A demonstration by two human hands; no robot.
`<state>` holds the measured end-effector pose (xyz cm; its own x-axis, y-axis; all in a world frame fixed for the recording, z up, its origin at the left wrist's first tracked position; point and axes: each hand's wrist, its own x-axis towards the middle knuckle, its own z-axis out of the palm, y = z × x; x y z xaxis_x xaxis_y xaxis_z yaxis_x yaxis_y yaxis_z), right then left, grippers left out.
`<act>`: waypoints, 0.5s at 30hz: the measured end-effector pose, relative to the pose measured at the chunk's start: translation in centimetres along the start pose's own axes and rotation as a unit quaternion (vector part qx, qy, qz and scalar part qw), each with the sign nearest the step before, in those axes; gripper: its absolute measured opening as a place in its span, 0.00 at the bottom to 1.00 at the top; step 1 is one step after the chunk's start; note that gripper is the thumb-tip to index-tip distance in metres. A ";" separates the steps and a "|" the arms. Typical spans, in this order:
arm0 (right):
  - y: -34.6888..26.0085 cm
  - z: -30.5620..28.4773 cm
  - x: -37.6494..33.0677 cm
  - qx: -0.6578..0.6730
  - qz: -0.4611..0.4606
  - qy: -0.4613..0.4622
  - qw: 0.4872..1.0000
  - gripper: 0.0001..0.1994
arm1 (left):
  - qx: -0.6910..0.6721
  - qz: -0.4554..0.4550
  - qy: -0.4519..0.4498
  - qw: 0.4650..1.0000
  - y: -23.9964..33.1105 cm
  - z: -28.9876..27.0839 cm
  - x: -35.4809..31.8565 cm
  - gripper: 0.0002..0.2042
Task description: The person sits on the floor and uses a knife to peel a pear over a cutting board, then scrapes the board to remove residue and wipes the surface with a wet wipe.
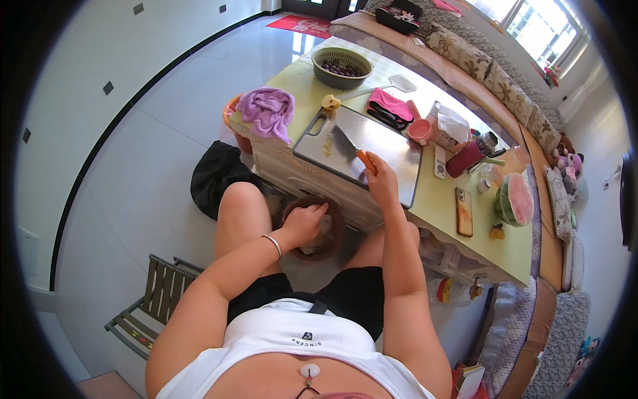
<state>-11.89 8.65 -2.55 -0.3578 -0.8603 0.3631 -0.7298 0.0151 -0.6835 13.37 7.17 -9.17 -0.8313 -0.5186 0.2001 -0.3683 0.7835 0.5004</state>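
My right hand [381, 175] grips the orange handle of a kitchen knife [347, 142]. Its blade lies low over a metal cutting board [382, 156] with a dark rim. Small pale yellow chopped pieces [327, 145] are on the board left of the blade. A pale yellowish lump [330, 102] sits at the board's far left corner. My left hand [306, 223], with a bangle at the wrist, hangs over a brown bin [339, 229] between my knees. Its fingers are drawn together; what they hold, if anything, is hidden.
On the table are a green colander [342, 68] of dark round fruit, a purple towel [266, 110], a white spatula [402, 83], a pink cup [420, 132], a maroon thermos [470, 155], a phone [464, 211] and a cut watermelon [515, 201]. A folding chair [159, 292] stands at left.
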 end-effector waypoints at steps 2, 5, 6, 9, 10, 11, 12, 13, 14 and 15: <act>-1.3 0.0 0.0 0.018 -0.005 -0.037 0.999 0.21 | 0.006 0.003 0.002 1.000 -0.1 -0.1 -0.1 0.32; -1.4 -0.1 -0.1 0.002 -0.003 -0.077 0.997 0.23 | 0.018 0.019 0.029 0.999 -0.1 -0.1 -0.1 0.30; -1.5 -0.4 -0.3 0.007 -0.004 -0.083 0.997 0.23 | 0.023 0.026 0.042 0.998 -0.1 -0.1 -0.1 0.29; -1.4 -1.4 -1.4 0.028 -0.014 -0.090 0.995 0.22 | 0.010 -0.010 -0.013 1.000 -0.1 -0.2 0.0 0.32; -1.1 -1.6 -1.7 0.040 -0.022 -0.087 0.995 0.21 | 0.010 -0.008 -0.008 1.000 -0.1 -0.2 0.1 0.31; -1.3 -1.8 -2.1 0.053 -0.030 -0.084 0.995 0.20 | 0.011 -0.007 -0.004 1.000 -0.1 -0.2 0.1 0.31; -1.5 -1.9 -2.6 0.066 -0.014 -0.072 0.995 0.20 | 0.013 -0.006 0.000 1.000 -0.1 -0.1 0.1 0.31; -1.7 -2.0 -3.1 0.079 0.002 -0.060 0.995 0.19 | 0.010 0.001 0.009 1.000 -0.2 0.0 0.1 0.30; -2.0 -2.1 -3.6 0.092 0.018 -0.048 0.994 0.18 | 0.007 0.008 0.019 1.000 -0.3 -0.1 0.1 0.30; -2.1 -2.0 -4.1 0.137 0.040 -0.032 0.989 0.17 | 0.005 0.016 0.028 0.999 -0.2 -0.1 0.2 0.29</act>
<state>-10.04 13.18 -1.38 -0.3642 -0.8926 0.2659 -0.5128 -0.0462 -0.8573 13.36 6.85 -9.17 -0.8182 -0.5113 0.2627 -0.3463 0.8033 0.4846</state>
